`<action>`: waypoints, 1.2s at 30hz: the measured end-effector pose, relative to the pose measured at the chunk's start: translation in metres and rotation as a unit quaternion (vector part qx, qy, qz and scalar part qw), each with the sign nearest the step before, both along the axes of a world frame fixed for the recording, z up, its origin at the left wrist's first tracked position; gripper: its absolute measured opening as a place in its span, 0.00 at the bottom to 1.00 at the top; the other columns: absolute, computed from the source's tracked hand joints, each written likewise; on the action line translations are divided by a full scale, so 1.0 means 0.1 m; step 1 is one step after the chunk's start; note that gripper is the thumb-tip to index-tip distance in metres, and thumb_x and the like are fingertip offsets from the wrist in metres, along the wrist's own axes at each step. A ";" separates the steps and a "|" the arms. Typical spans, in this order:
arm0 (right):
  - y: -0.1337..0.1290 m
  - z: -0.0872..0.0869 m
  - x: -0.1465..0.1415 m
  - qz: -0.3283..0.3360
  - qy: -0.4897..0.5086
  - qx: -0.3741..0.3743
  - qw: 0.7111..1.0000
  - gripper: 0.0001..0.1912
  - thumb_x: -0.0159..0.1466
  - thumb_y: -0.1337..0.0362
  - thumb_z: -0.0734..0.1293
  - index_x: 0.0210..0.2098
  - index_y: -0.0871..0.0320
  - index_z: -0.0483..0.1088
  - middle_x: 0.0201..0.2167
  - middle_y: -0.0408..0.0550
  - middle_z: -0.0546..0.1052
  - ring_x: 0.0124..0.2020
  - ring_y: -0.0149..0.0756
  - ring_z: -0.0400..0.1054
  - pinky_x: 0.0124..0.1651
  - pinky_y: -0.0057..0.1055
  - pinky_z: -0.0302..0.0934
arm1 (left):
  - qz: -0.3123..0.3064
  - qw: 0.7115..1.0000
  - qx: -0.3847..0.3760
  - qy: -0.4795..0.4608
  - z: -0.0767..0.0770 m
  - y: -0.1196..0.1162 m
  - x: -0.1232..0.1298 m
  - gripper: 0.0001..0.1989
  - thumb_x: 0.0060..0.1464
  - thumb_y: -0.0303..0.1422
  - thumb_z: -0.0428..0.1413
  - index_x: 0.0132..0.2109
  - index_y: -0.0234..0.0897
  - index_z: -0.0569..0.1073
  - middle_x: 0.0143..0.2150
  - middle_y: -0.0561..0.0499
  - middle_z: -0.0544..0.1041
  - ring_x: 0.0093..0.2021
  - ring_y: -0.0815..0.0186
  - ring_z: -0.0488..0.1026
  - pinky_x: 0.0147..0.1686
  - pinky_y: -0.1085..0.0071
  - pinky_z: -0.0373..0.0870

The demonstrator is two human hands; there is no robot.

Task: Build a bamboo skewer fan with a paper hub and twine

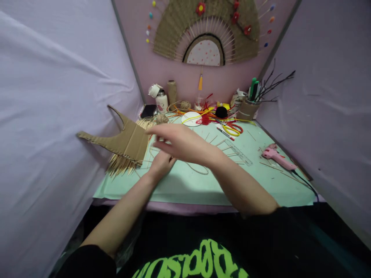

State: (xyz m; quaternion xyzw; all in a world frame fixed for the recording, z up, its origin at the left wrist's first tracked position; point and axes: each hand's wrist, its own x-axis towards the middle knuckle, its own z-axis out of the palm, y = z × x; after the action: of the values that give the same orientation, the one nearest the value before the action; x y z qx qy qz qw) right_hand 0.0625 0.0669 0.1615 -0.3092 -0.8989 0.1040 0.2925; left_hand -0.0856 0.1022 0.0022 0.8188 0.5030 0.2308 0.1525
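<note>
My right hand (181,142) reaches leftward across my left hand, its fingers stretched out with a gap between them and slightly blurred. Nothing shows clearly in its grasp. Beneath it, my left hand (160,165) rests low over the table, fingers curled and mostly hidden, so what they hold cannot be made out. A loop of thin twine (199,172) comes out to the right of the hands, and another strand lies to their left. Thin sticks (236,154) lie fanned out behind my right wrist. Close to my fingertips on the left is a cut cardboard piece (127,139) with curved arms.
Many thin sticks (123,164) lie under the cardboard. A pink glue gun (278,157) with a cord lies at right. Farther back are a clear ruler (239,152), scissors (233,129), a white disc (191,119), a twine ball (161,119) and a holder with twigs (247,109).
</note>
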 end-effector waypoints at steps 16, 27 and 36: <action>-0.59 -1.59 1.17 -0.227 -0.015 -0.114 0.967 0.05 0.66 0.68 0.63 0.34 0.56 0.71 0.38 0.51 0.73 0.43 0.43 0.67 0.47 0.38 0.62 | -0.013 0.997 0.060 0.044 0.02 0.00 0.00 0.07 0.59 0.30 0.53 0.33 0.38 0.74 0.35 0.47 0.75 0.40 0.58 0.70 0.42 0.63 0.67; -0.63 -1.71 1.19 -0.325 0.043 -0.105 0.939 0.06 0.66 0.65 0.59 0.34 0.56 0.66 0.33 0.49 0.75 0.36 0.41 0.69 0.41 0.35 0.61 | -0.036 0.997 0.057 0.037 0.01 0.03 0.03 0.07 0.60 0.31 0.53 0.35 0.38 0.74 0.36 0.47 0.75 0.42 0.59 0.71 0.45 0.62 0.67; -0.60 -1.74 1.13 -0.362 0.046 -0.077 0.928 0.08 0.66 0.67 0.61 0.35 0.56 0.72 0.36 0.50 0.78 0.40 0.43 0.69 0.45 0.37 0.61 | -0.022 0.998 0.061 0.027 0.01 0.04 0.06 0.06 0.60 0.31 0.54 0.35 0.38 0.75 0.37 0.46 0.75 0.43 0.58 0.70 0.45 0.61 0.67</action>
State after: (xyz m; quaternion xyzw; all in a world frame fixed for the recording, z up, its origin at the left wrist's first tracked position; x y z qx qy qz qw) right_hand 0.1759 0.0065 -0.0129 -0.6297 -0.7010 0.0741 0.3265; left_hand -0.0800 0.1063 0.0027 0.8433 0.4742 0.2351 0.0935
